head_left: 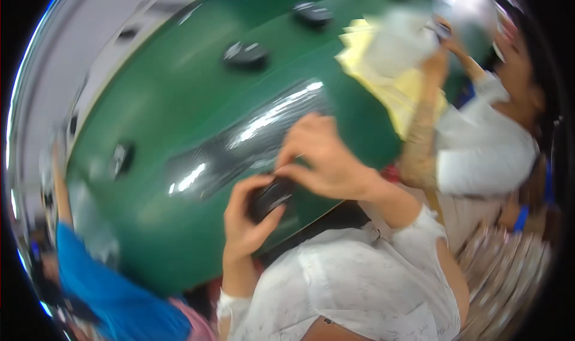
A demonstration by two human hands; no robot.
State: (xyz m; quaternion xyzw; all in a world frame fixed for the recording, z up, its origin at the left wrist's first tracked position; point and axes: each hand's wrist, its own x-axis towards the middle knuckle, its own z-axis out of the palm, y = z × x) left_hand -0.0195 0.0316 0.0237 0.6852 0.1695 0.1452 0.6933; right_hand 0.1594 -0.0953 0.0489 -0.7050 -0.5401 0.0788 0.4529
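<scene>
A black, rounded object shaped like a computer mouse (271, 198) lies in my left hand (247, 218), with the thumb on its near side and the fingers curled round the other. My right hand (320, 158) is at its upper end, thumb and fingers drawn together in a pinch. Whatever sits between those fingertips is hidden and blurred. Just beyond both hands, a long, shiny, see-through sheet with a dark grid pattern (230, 146) lies on the green table (162, 89).
Similar black objects lie farther off: one beyond the sheet (245, 54), one at the far side (312, 14), one at left (123, 157). A co-worker at right handles a whitish bag (398, 47) over yellow sheets (410, 95). A blue sleeve (105, 281) reaches in at left.
</scene>
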